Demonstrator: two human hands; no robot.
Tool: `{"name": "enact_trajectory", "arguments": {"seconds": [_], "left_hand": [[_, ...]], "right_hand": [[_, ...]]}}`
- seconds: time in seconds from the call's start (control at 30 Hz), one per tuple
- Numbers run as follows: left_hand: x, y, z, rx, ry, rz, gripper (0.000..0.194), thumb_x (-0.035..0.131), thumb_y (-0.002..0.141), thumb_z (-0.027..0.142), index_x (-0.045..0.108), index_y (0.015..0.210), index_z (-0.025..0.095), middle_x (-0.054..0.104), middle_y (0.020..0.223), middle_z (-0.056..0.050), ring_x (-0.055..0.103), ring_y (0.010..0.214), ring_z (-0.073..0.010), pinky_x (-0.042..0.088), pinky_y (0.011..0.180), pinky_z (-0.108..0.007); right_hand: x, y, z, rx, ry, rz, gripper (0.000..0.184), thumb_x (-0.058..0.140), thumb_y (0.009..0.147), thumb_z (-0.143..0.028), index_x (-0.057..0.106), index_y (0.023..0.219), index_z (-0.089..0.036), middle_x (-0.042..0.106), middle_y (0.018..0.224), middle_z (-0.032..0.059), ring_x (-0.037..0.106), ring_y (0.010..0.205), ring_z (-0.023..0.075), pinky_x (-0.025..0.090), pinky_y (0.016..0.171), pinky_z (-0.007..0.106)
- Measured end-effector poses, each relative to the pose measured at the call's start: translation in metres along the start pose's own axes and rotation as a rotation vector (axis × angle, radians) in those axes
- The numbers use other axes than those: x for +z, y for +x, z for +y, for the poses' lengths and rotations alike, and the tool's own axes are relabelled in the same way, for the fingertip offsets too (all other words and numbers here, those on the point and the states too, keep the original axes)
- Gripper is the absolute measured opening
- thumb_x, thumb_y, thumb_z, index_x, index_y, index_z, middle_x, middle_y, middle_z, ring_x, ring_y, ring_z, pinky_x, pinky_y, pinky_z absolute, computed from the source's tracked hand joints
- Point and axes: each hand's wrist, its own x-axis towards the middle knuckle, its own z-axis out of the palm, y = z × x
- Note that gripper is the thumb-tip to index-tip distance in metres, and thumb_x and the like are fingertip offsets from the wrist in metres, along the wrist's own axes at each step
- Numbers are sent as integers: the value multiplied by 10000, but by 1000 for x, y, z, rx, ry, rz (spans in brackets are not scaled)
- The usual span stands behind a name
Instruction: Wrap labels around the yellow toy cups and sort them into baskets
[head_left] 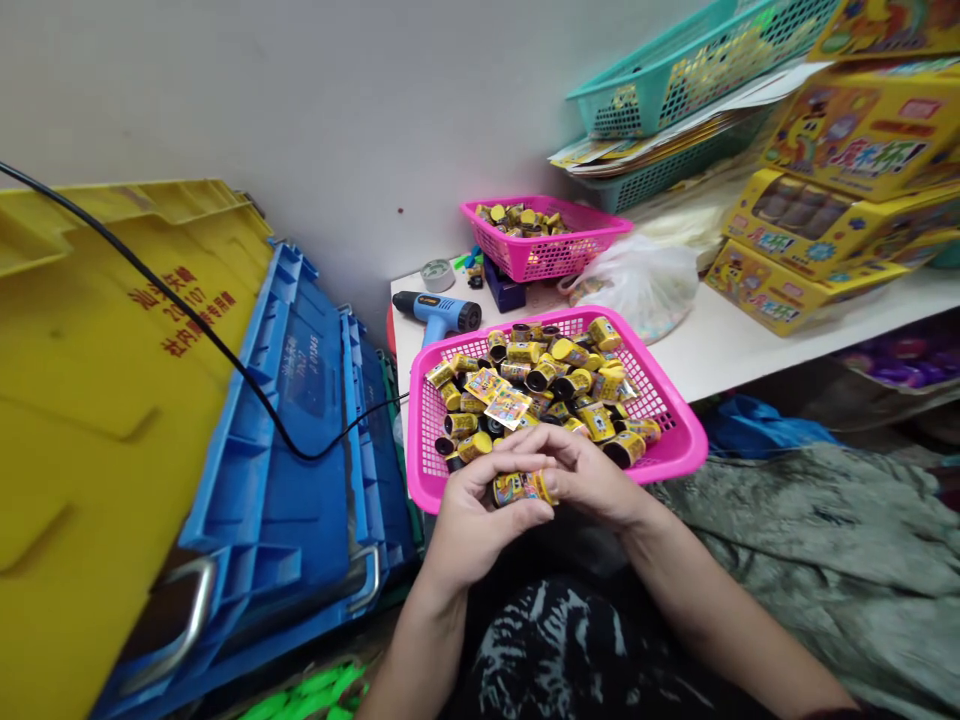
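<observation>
A small yellow-and-black canister (519,487) with a printed label lies sideways between my hands, just over the near rim of a pink basket (686,455). My left hand (480,510) curls around its left side, thumb below and fingers above. From the right, my right hand (589,468) grips the yellow end with its thumb and fingers. Many similar canisters (570,385) fill the basket in a loose heap. On top of them rest printed paper labels (508,405).
A blue heat gun (442,312) and a tape roll (437,275) lie on the white table behind. Another pink basket (525,255), a plastic bag (645,285) and stacked yellow boxes (840,140) stand farther back. Blue crates (277,440) and a black cable (247,375) are left.
</observation>
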Motion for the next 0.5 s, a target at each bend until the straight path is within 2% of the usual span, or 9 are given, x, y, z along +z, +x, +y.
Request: {"name": "enact_trajectory", "arguments": {"seconds": [0.1,0.17,0.27,0.33,0.4,0.43,0.5], "left_hand": [[0,-1,-3,-19,-191,-38,262,684,800,322,671,1056,268,622,1126,-55,600,794,-144,503,684,-255],[0,-2,-6,-46,-308,-37,264,651,826,336,636,1081,269,608,1003,-39,559,734,-122,479,637,-230],[-1,-4,-7,-79,-366,-12,252,652,825,339,617,1059,251,588,904,-28,536,749,-125,457,651,-218],[-5,-4,-6,-101,-337,8,255,645,830,342,600,1060,243,589,917,-37,538,776,-135,455,681,-227],[-12,1,-1,-113,-260,18,272,635,834,356,582,1075,241,594,912,-43,545,777,-145,457,696,-240],[-17,7,2,-107,-200,24,283,635,831,366,578,1080,243,598,901,-43,550,761,-147,460,690,-244],[-26,28,9,-17,-46,116,299,655,806,383,594,1063,242,612,870,-40,563,718,-152,468,665,-250]], "right_hand": [[-1,-3,-6,25,96,-52,430,555,858,-532,622,1131,-206,654,1102,105,653,884,201,551,753,373],[-3,-6,-10,25,91,-37,455,502,883,-542,607,1175,-209,630,1185,120,651,942,224,550,786,403],[-11,-12,-14,-11,-52,25,429,515,882,-529,637,1136,-206,627,1216,115,629,1037,246,517,885,424],[-19,-15,-16,-57,-205,112,367,519,894,-492,661,1088,-215,651,1171,97,629,1027,238,522,869,396],[-26,-12,-20,-99,-416,255,301,511,910,-446,675,1040,-229,682,1081,74,637,970,223,524,820,367],[-29,-8,-22,-118,-553,322,277,509,914,-424,677,1020,-232,693,1031,66,637,938,221,515,810,370],[-29,5,-26,-141,-897,407,236,526,905,-382,689,964,-222,700,952,66,615,909,241,478,836,414]]}}
